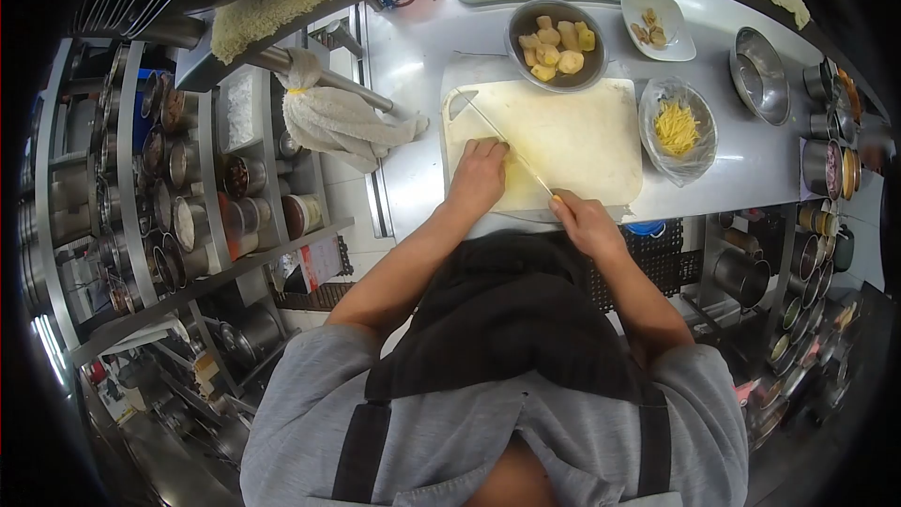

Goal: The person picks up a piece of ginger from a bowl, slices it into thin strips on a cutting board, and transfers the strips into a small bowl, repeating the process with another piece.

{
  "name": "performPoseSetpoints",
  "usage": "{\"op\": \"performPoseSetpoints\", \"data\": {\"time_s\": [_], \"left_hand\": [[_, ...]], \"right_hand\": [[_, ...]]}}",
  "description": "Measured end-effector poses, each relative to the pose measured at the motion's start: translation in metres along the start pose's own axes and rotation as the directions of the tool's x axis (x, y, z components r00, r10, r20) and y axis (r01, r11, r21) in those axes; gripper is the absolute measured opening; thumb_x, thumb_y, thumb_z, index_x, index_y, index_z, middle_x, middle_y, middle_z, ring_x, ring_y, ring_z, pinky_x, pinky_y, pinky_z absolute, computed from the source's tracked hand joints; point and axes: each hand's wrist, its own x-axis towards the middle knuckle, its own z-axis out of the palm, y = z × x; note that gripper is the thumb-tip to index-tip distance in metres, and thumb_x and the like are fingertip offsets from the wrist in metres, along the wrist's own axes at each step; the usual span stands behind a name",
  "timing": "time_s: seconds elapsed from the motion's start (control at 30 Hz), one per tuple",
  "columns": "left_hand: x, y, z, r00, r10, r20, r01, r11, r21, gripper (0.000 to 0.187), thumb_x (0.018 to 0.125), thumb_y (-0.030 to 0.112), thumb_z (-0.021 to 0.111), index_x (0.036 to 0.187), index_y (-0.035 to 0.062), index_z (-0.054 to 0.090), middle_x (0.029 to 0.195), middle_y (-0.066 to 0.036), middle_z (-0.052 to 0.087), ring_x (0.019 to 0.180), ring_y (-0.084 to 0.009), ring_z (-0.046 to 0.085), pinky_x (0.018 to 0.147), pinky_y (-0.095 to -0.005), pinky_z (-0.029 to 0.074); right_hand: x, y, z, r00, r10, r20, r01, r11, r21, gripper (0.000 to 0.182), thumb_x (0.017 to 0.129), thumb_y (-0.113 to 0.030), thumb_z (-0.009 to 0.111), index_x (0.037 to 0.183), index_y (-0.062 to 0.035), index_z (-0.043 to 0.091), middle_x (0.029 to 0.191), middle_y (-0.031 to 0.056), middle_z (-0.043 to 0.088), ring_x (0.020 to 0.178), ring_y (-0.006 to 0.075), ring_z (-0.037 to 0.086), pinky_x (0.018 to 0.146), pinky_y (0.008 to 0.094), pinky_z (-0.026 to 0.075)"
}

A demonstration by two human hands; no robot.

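Observation:
A white cutting board [587, 145] lies on the steel counter. My right hand [589, 225] is closed round the handle of a kitchen knife [527, 167], whose long blade slants across the board to the upper left. My left hand [479, 174] presses on the board's left side, fingers curled beside the blade. What lies under those fingers is hidden; the board has a yellowish wet patch there. Behind the board, a metal bowl [516, 54] holds several peeled yellow chunks [569, 61], perhaps ginger. To the right, a plastic-lined bowl [699, 152] contains thin yellow shreds [676, 127].
A white square dish [678, 49] with small brownish pieces and a steel bowl [760, 75] stand at the back right. A towel [328, 117] hangs on a rail at left. Shelves [197, 286] with pots flank the left; more pots [741, 279] stand low at right.

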Motion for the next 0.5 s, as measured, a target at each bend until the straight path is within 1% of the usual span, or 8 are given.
{"op": "performPoseSetpoints", "data": {"time_s": [0.13,0.2,0.23,0.3,0.4,0.5], "left_hand": [[0.002,0.003,0.000,0.998,0.024,-0.053,-0.025,1.000,-0.013,0.025,0.079,-0.003,0.060,0.104,0.0003,0.064,0.104,-0.017,0.063,0.098,-0.0370,0.055,0.089,-0.0433,0.048],[0.001,0.002,-0.003,1.000,0.009,-0.013,-0.010,1.000,-0.010,0.027,0.079,-0.003,0.060,0.105,0.0006,0.064,0.105,-0.017,0.063,0.098,-0.0368,0.055,0.089,-0.0433,0.048],[0.000,0.002,-0.003,1.000,0.011,-0.010,-0.011,1.000,-0.010,0.027,0.079,-0.003,0.060,0.105,0.0006,0.064,0.105,-0.017,0.063,0.098,-0.0368,0.055,0.089,-0.0433,0.048],[0.001,0.002,-0.002,0.999,0.021,-0.046,-0.022,0.999,-0.028,0.027,0.078,-0.004,0.060,0.105,0.0011,0.064,0.105,-0.017,0.063,0.098,-0.0368,0.055,0.089,-0.0433,0.048],[0.000,0.000,0.000,0.998,0.024,-0.062,-0.025,1.000,-0.017,0.027,0.078,-0.004,0.060,0.105,0.0012,0.064,0.105,-0.017,0.063,0.098,-0.0369,0.055,0.089,-0.0435,0.048],[0.001,0.002,-0.001,0.998,0.013,-0.054,-0.014,1.000,-0.020,0.027,0.078,-0.004,0.060,0.105,0.0011,0.064,0.104,-0.017,0.063,0.097,-0.0369,0.055,0.089,-0.0435,0.048]], "right_hand": [[0.021,-0.004,0.008,0.999,0.023,0.029,-0.023,0.999,-0.024,0.032,0.101,-0.033,0.052,0.115,-0.0061,0.064,0.085,0.0271,0.066,0.084,0.0472,0.063,0.074,0.0534,0.048],[0.031,-0.006,0.014,1.000,-0.001,-0.003,0.001,1.000,-0.031,0.033,0.101,-0.030,0.055,0.118,-0.0042,0.065,0.086,0.0285,0.066,0.083,0.0467,0.063,0.074,0.0494,0.049],[0.028,-0.006,0.014,1.000,0.001,-0.005,-0.001,1.000,-0.030,0.033,0.101,-0.030,0.055,0.118,-0.0042,0.065,0.086,0.0285,0.066,0.083,0.0467,0.063,0.074,0.0494,0.049],[0.018,-0.005,0.010,0.999,-0.016,-0.038,0.016,1.000,-0.014,0.031,0.101,-0.032,0.053,0.113,-0.0057,0.064,0.084,0.0265,0.066,0.083,0.0466,0.063,0.074,0.0529,0.048],[0.004,0.000,0.007,0.999,-0.016,-0.031,0.017,1.000,0.019,0.031,0.101,-0.031,0.053,0.112,-0.0052,0.064,0.083,0.0268,0.065,0.082,0.0466,0.063,0.073,0.0525,0.048],[0.021,0.000,0.013,0.999,-0.045,-0.026,0.046,0.999,0.017,0.031,0.101,-0.032,0.054,0.115,-0.0054,0.064,0.084,0.0267,0.066,0.081,0.0463,0.064,0.072,0.0516,0.049]]}}
